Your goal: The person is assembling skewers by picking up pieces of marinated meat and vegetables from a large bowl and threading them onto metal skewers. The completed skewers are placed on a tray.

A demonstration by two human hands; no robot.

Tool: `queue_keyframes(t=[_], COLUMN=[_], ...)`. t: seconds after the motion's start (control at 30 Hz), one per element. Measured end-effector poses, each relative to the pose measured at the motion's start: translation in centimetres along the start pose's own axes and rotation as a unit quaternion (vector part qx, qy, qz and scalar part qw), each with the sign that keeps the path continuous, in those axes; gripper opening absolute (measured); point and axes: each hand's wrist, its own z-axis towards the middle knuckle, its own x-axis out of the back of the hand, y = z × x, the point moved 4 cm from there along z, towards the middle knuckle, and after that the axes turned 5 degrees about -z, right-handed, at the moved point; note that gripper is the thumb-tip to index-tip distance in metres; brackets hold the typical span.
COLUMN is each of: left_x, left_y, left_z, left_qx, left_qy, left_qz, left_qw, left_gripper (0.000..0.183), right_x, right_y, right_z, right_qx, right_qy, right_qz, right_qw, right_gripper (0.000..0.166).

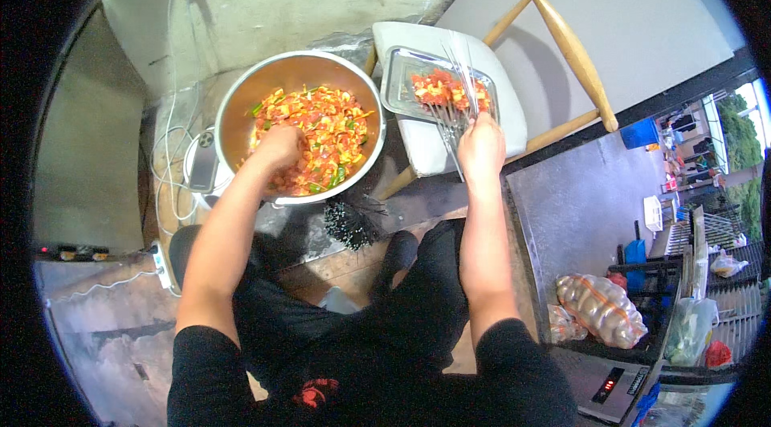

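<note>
My left hand [283,147] is dipped into a large steel pot [226,96] of red-coated chopped meat [325,144] with green pieces; its fingertips are hidden, so its grip cannot be told. To the right, my right hand [483,141] is closed on thin metal skewers [467,84] that point up over a metal tray [397,96]. Skewers loaded with red meat pieces [437,88] lie on that tray, their bare ends over its near edge. The tray rests on the pale seat of a wooden chair [421,144]. A bundle of dark, thin sticks [352,225] stands below the pot, between my arms.
Left of the pot, a phone [203,165] lies on a white round object among white cables [171,144]. A power strip [161,264] is by my left knee. The chair's wooden backrest [566,48] rises at right. Beyond are bagged goods [602,309] and a scale [614,388].
</note>
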Motion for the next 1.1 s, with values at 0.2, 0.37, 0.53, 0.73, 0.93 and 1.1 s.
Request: queue_keyframes(t=[0.2,0.37,0.53,0.73,0.93,1.1], left_x=[-1.1,-5.1,-5.7,-7.5,-10.0,-7.2], left_y=[4.0,4.8,7.3,8.6,5.2,9.0], left_z=[-0.4,0.1,-0.3,2.7,5.3,4.7], left_qx=[0.014,-0.091,-0.063,0.013,0.022,0.02], left_qy=[-0.084,-0.062,-0.127,-0.231,-0.131,-0.058], left_qz=[0.007,0.056,0.117,0.158,0.039,0.016], left_qw=[0.996,0.992,0.983,0.96,0.99,0.998], left_gripper=[0.051,0.046,0.048,0.049,0.045,0.04], right_x=[-2.4,-4.0,-6.0,-7.9,-10.5,-7.4], right_y=[-7.7,-14.3,-14.0,-10.7,-10.2,-8.4], right_z=[-4.0,-6.6,-7.5,-6.8,-7.5,-7.1], right_qx=[0.103,0.196,0.2,0.156,0.106,0.134], right_qy=[-0.112,-0.226,-0.26,-0.292,-0.336,-0.253], right_qz=[0.209,0.187,0.228,0.208,0.206,0.261], right_qw=[0.966,0.936,0.917,0.92,0.913,0.922], right_gripper=[0.022,0.023,0.025,0.024,0.014,0.014])
